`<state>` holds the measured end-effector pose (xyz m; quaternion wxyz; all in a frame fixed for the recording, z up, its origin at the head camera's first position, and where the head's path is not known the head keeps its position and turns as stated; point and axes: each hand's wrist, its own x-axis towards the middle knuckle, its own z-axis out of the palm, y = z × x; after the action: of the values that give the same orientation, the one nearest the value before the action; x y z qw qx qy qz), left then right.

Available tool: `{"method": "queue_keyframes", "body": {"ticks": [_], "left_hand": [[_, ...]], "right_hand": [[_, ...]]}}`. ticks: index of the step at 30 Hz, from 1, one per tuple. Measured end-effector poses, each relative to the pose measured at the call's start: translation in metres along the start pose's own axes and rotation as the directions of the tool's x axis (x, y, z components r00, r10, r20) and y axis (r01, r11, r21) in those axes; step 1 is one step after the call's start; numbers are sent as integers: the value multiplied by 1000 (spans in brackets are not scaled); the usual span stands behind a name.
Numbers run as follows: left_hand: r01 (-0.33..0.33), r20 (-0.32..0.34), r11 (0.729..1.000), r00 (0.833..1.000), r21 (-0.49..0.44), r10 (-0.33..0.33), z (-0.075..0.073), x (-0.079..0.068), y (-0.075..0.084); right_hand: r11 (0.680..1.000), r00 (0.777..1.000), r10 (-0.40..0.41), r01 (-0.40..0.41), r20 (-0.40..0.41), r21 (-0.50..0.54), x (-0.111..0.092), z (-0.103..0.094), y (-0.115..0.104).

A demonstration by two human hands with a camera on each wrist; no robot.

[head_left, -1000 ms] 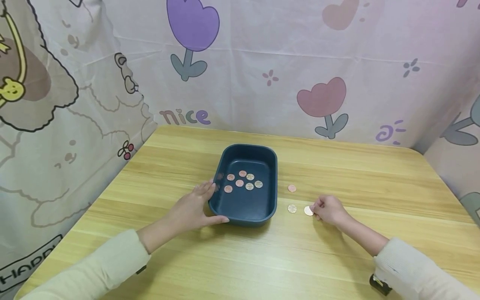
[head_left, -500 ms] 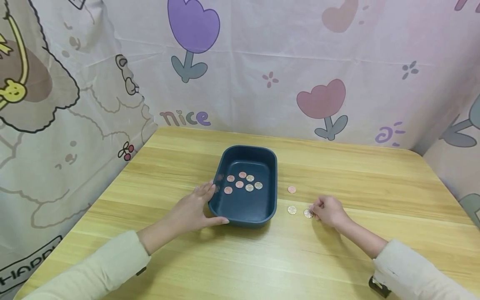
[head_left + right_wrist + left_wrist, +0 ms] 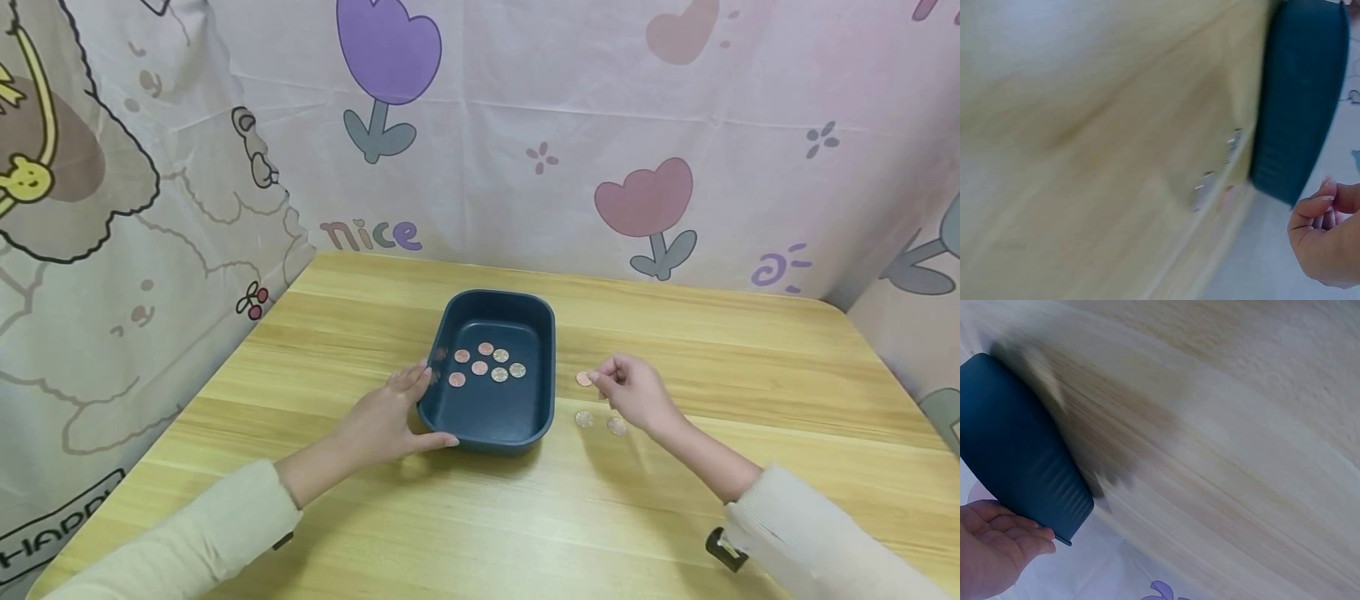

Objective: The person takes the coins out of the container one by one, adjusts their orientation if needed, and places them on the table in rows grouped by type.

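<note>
A dark blue rectangular tray [image 3: 491,417] holds several copper and silvery coins [image 3: 498,375]. My left hand [image 3: 378,417] rests against its near-left corner, fingers along the left side and thumb extended across the front; the left wrist view shows the fingertips beside the tray's rim [image 3: 1063,540]. To the right of the tray my right hand [image 3: 633,392] has its fingers drawn in toward the thumb, the tips overlapping the edge of a copper coin [image 3: 582,379]. In the right wrist view that copper coin [image 3: 1227,197] lies on the table, apart from the fingers. Nothing shows between them.
Two pale coins, one nearer the tray [image 3: 583,419] and one farther right [image 3: 617,427], lie on the wooden table [image 3: 480,533] just in front of my right hand. Behind the table hangs a printed cloth [image 3: 510,208] with flowers, and more of it covers the left side.
My right hand has left the rightmost pale coin, which stays on the table, and moved up and left to the copper coin. The left hand and tray have stayed put.
</note>
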<state>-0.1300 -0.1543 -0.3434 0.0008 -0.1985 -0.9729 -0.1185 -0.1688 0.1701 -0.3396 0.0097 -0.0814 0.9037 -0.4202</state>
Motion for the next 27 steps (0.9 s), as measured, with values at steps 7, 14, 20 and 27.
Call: {"method": "queue_keyframes", "body": {"ticks": [7,14,20,27], "left_hand": [[9,7,1000,1000,2,-9,0,0,0],[6,3,1000,1000,-2,-6,1,0,-1],[8,5,1000,1000,-19,-8,1,1,-2],[8,8,1000,1000,-23,-8,1,2,-2]], "right_hand": [[990,998,-70,69,3,125,13,11,-26],[981,996,-89,84,19,176,24,29,-44],[979,993,-116,109,32,170,33,43,-55],[964,982,-184,170,52,205,46,62,-62]]}}
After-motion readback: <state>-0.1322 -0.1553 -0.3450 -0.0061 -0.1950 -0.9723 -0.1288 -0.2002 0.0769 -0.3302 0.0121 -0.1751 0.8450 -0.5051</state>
